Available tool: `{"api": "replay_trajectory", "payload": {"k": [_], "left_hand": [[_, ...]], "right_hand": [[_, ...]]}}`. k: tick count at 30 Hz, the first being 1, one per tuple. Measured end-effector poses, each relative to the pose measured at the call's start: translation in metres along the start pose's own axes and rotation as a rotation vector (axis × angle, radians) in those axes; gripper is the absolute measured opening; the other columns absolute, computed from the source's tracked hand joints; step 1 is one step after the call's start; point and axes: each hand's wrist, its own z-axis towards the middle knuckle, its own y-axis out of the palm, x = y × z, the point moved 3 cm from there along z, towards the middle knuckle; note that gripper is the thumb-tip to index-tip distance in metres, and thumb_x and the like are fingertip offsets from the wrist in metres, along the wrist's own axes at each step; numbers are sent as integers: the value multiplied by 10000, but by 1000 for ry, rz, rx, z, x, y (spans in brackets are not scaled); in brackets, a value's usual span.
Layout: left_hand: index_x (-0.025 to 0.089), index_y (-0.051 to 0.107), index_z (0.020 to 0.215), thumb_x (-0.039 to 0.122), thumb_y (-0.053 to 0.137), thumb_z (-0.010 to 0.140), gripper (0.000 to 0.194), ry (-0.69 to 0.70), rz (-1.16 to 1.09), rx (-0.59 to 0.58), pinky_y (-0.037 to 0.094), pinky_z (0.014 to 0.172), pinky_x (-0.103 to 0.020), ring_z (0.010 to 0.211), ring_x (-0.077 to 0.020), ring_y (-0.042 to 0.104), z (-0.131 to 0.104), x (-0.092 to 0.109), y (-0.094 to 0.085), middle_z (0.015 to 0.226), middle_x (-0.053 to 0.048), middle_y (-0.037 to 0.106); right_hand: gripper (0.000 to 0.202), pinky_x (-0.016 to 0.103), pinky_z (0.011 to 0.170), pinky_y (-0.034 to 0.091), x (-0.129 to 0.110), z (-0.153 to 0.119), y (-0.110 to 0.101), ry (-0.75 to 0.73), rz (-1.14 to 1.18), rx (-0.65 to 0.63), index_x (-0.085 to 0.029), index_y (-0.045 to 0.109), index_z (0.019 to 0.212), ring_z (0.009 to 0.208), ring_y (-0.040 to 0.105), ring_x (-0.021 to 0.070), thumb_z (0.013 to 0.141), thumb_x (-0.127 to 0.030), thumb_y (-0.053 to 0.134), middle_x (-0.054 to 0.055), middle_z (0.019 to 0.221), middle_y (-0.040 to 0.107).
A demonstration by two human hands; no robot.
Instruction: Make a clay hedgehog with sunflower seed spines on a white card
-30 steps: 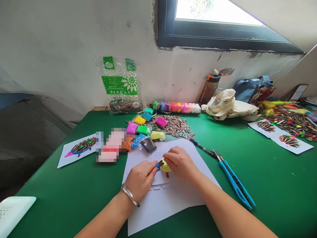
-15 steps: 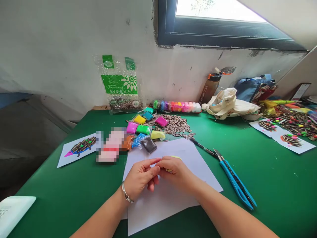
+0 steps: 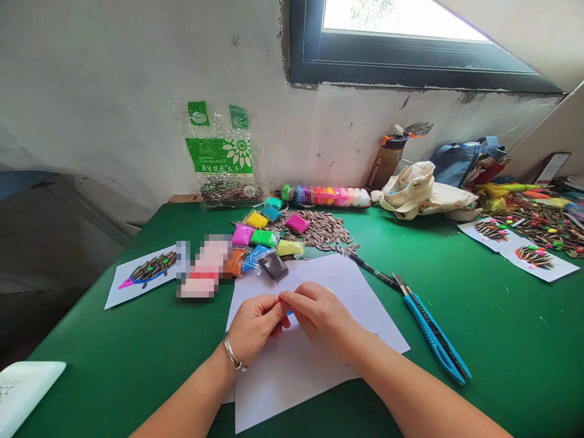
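Over the white paper (image 3: 274, 398), my left hand (image 3: 255, 319) and my right hand (image 3: 322, 316) meet at the fingertips. Both are closed in a pinch. A small bit of blue clay (image 3: 289, 312) peeks out between them, mostly covered by the fingers. Behind my right hand a yellow-green piece (image 3: 331, 291) shows only its edge; the rest is hidden. Just beyond the hands, on the paper's far edge, lies a black clay packet (image 3: 274, 266), with a blue clay packet (image 3: 258, 258) beside it.
Several more clay packets (image 3: 263, 238) and a heap of sunflower seeds (image 3: 326, 230) lie farther back. A blue utility knife (image 3: 435, 334) and a pen (image 3: 374, 271) are to the right. Hedgehog pictures (image 3: 152, 271) flank the paper. A bottle (image 3: 387, 161) stands by the wall.
My right hand has turned, its back now facing up more, and covers more of the yellow-green piece. The fingertips have shifted slightly left, and a bit of blue clay now shows between them.
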Motion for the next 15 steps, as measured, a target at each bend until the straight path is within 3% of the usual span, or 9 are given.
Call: {"api": "replay_trajectory", "payload": {"k": [3,8,12,15], "left_hand": [[147,633,663,468,531,825,373,55,84,72,414,473,-197,471,-93,515,-1,2,-4,588,-1,605],[188,685,814,327,517,865,224,286,379,209,463,540,-203,548,-112,592,-5,1,-9,652,11,660],[205,685,895,248,524,872,168,518,604,258,488,657,-223,698,-135,650,-9,0,-7,778,2,714],[192,669,955,226,512,882,177,634,696,290,501,712,-254,769,-155,657,-10,0,-5,865,-27,720]], "right_hand": [[299,231,562,407,5,-1,-2,71,74,23,-206,666,967,633,510,120,855,-123,401,35,748,552],[199,182,441,418,29,-6,-12,424,504,82,-208,629,950,537,567,82,859,-221,453,19,817,590],[144,181,494,450,31,-7,-18,503,644,-76,-205,601,873,560,622,96,844,-195,461,-17,744,601],[149,187,573,461,29,-6,-17,462,562,-163,-196,611,812,597,630,95,822,-154,469,-21,744,622]]}}
